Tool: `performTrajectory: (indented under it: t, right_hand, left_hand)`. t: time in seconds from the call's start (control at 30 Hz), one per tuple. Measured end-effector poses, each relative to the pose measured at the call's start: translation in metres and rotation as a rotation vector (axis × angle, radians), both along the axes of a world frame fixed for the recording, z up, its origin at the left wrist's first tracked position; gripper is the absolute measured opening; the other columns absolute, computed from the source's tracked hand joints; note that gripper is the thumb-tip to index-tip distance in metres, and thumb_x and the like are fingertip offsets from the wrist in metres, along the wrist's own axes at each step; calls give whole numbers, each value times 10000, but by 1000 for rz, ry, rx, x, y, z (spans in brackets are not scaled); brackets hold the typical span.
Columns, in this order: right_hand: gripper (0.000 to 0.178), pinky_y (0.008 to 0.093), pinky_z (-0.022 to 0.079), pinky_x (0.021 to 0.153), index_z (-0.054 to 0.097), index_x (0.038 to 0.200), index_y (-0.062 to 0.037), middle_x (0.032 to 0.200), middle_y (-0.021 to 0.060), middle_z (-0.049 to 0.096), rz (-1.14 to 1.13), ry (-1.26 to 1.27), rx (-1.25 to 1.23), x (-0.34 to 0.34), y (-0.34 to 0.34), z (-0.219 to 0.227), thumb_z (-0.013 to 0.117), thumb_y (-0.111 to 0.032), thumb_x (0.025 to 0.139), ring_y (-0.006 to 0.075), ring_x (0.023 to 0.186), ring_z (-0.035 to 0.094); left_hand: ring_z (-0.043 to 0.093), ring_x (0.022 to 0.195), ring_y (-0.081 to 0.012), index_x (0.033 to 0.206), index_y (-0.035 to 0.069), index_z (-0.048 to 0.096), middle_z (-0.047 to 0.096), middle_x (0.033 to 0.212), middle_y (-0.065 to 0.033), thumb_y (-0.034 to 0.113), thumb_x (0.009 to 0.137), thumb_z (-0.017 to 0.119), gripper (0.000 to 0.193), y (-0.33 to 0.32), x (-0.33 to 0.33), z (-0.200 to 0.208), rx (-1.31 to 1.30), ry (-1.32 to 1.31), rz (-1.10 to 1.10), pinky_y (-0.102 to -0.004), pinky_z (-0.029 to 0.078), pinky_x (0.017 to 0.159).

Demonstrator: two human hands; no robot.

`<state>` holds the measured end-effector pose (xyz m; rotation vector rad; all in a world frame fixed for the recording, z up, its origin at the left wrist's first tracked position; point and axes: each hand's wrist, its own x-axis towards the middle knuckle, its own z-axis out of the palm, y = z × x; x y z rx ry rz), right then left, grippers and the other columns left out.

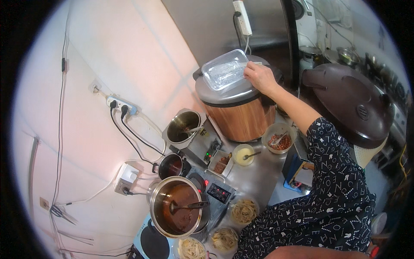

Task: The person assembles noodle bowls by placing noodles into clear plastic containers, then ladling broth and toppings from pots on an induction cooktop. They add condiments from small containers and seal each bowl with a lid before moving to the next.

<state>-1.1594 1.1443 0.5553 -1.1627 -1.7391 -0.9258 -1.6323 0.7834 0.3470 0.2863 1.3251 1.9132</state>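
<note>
Right hand (258, 77) grasps the edge of a clear rectangular plastic container (225, 70) on the wood-grain cooker's grey lid (224, 93); left hand out of view.

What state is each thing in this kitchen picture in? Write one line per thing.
Clear plastic container: empty, lying on the cooker lid, right hand touching its edge.
Wood-patterned cooker: lid shut.
Brown cooker lid: raised open.
Large pot: uncovered, brown sauce and ladle inside.
Small steel pot: uncovered.
Noodle bowls: filled.
</note>
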Motion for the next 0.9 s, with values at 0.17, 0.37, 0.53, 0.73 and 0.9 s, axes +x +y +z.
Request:
performTrajectory:
  t: [0.17,0.37,0.53,0.73,0.9]
  right_hand:
    - [125,398,500,616,553,768,-81,804,71,532,-11,36,14,4,1,2,666,-135,766,285,729,615]
    - [189,403,505,620,556,777,-64,829,86,524,4,123,-1,5,3,3,695,-191,770,298,728,613]
    - [141,407,517,606,555,803,-58,843,97,518,-5,155,38,6,3,2,666,-143,803,310,699,616]
    - [115,413,518,609,549,839,-54,854,105,532,18,235,51,8,-4,20,644,-116,819,323,705,614]
    - [70,374,492,620,566,872,-51,834,114,565,261,239,77,14,-5,57,617,-88,842,320,703,599]
  left_hand:
    - [332,1334,-351,1492,204,186,308,1482,-129,522,889,540,768,8,1,1,-11,10,3,-559,391,1013]
    - [333,1334,-349,1491,203,188,307,1483,-127,519,892,536,761,15,1,3,-17,19,9,-558,392,1013]
    - [333,1334,-348,1491,202,190,306,1484,-125,517,895,533,756,17,2,2,-17,28,16,-557,393,1013]
    - [335,1335,-347,1491,201,192,306,1485,-122,514,898,529,750,19,3,2,-15,35,27,-556,394,1012]
    - [335,1335,-346,1491,201,194,305,1486,-120,512,901,525,745,20,4,3,-9,40,30,-555,395,1012]
